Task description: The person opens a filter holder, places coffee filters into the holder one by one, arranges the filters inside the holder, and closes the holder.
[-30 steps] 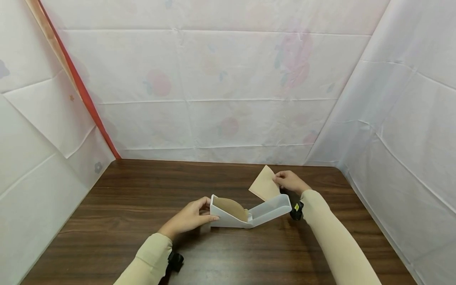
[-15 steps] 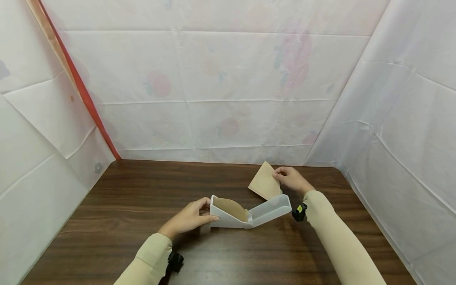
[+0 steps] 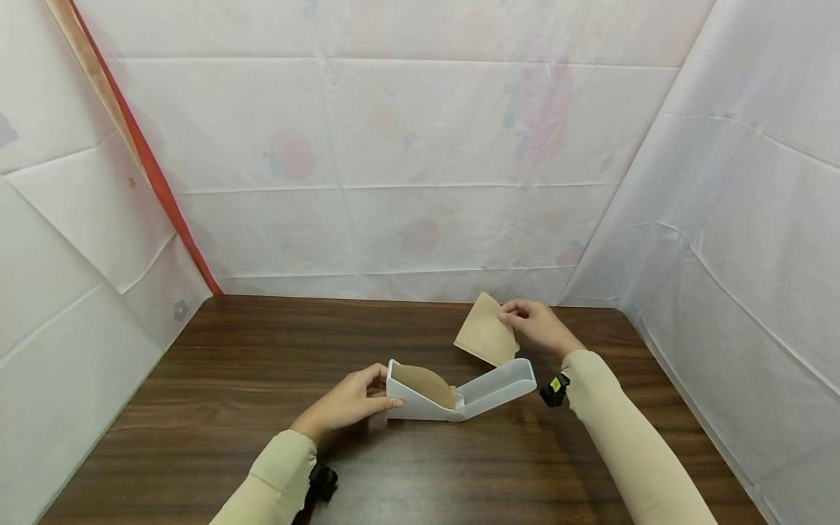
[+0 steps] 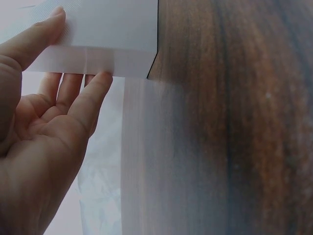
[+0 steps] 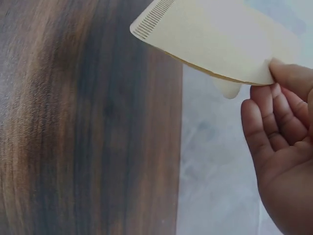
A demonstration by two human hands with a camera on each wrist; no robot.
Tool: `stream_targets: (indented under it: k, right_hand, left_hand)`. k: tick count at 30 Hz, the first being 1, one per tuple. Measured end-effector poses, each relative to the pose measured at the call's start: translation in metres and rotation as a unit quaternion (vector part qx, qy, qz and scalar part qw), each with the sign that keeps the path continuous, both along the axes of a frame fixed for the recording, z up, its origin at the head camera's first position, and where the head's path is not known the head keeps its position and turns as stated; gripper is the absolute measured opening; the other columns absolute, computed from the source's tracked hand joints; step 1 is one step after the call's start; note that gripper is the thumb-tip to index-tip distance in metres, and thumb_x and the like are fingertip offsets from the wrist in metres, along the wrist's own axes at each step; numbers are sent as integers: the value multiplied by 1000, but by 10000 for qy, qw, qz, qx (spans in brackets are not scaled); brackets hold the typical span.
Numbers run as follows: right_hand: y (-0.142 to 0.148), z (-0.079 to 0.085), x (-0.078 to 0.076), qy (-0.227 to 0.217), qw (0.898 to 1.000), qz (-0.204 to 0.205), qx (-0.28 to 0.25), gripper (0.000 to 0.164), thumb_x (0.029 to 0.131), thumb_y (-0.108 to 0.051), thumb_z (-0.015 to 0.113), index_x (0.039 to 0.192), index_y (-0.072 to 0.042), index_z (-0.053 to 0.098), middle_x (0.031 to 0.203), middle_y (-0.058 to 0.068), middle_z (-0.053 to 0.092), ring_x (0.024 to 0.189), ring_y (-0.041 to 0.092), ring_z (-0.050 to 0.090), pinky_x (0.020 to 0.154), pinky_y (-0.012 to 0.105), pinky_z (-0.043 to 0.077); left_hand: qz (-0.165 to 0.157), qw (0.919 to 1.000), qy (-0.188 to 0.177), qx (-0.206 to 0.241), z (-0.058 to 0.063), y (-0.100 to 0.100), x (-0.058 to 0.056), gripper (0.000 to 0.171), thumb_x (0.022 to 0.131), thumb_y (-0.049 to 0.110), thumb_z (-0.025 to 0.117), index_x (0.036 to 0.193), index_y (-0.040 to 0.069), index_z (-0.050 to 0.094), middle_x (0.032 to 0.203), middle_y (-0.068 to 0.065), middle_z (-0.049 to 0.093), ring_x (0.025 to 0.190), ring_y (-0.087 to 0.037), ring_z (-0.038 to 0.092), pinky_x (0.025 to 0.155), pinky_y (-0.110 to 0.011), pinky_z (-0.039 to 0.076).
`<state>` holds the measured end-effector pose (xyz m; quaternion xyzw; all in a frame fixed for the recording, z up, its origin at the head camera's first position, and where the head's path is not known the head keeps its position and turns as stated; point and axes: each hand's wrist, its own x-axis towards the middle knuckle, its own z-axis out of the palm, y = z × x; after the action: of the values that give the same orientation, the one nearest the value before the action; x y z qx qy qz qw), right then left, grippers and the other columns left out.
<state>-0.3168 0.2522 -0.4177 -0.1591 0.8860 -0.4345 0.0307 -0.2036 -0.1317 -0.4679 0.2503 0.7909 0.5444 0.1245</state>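
A white plastic filter box (image 3: pixel 420 410) stands on the wooden table, its hinged lid (image 3: pixel 500 389) swung out to the right. Inside its left half sits brown filter paper (image 3: pixel 425 383). My left hand (image 3: pixel 348 401) grips the left end of the box, thumb on the front side and fingers behind; in the left wrist view the thumb lies on the ribbed wall (image 4: pixel 110 24). Beyond the lid, my right hand (image 3: pixel 538 325) pinches a tan paper coffee filter (image 3: pixel 485 332) by its edge. The right wrist view shows the filter's crimped seam (image 5: pixel 154 18) and a small rounded tab (image 5: pixel 229 89).
The dark wooden table (image 3: pixel 262 364) runs back to a white patterned cloth (image 3: pixel 394 146). Similar cloth hangs at the left and right sides, with a red strip (image 3: pixel 157 175) at the left corner. Black cameras are on both wrists.
My right hand has moved slightly toward the back of the table, carrying the coffee filter, which has turned a little. The left hand and the box have stayed in place.
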Motion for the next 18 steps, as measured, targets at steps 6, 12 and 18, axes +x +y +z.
stream_targets:
  k: [6, 12, 18]
  right_hand:
    - [-2, 9, 3, 390, 9992, 30, -56, 21, 97, -31, 69, 106, -12, 72, 96, 4, 70, 88, 22, 61, 75, 35, 50]
    - [-4, 21, 11, 540, 9984, 112, -133, 21, 96, -31, 71, 105, -12, 72, 91, 6, 68, 78, 23, 57, 64, 31, 47]
    - [-9, 34, 15, 619, 9978, 182, -172, 21, 94, -37, 72, 104, -18, 72, 90, 3, 68, 75, 22, 55, 62, 31, 44]
  left_hand:
    - [8, 10000, -17, 62, 0, 0, 0, 34, 92, 18, 76, 117, 3, 57, 112, -5, 66, 105, -21, 64, 86, -30, 54]
    - [14, 10000, 27, 85, 0, 0, 0, 33, 92, 17, 76, 116, 3, 57, 112, -5, 67, 105, -23, 64, 85, -30, 55]
    - [26, 10000, 22, 70, -2, 0, -1, 34, 92, 17, 76, 116, 3, 57, 112, -5, 67, 105, -22, 64, 84, -28, 55]
